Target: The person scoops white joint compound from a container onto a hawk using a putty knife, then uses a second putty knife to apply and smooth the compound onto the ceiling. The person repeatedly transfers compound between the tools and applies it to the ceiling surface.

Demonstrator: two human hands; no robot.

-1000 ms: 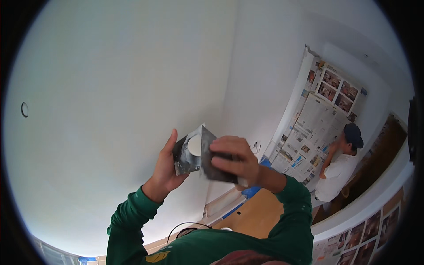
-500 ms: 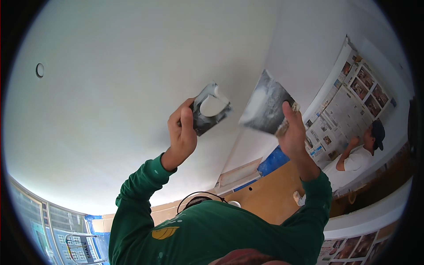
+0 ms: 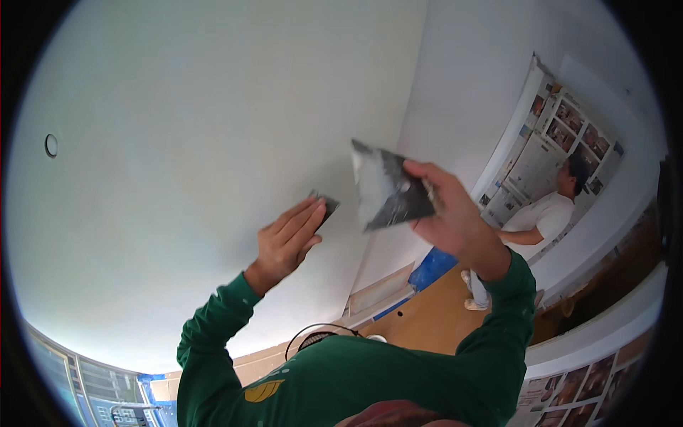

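Observation:
My left hand (image 3: 286,240) grips a small dark putty scraper (image 3: 328,209), its fingers laid across the plate so that most of it is hidden. This scraper is held close to the large pale plastered surface (image 3: 213,128); whether it touches cannot be told. In my right hand (image 3: 455,210) is a larger, dark square scraper plate (image 3: 391,188), with the thumb side at its upper edge. White putty smears its face, thickest along the left side. The two tools are a short gap apart.
Another person in a white shirt (image 3: 544,217) stands at the right beside a newspaper-covered panel (image 3: 526,164). Blue sheeting (image 3: 434,269) hangs near the brown floor (image 3: 420,306). A round fitting (image 3: 51,146) sits in the pale surface; windows (image 3: 92,388) are at lower left.
My left hand has turned over, so its scraper's putty-bearing face no longer shows. The right hand has moved left with its plate and tilted it. The other person has lowered an arm.

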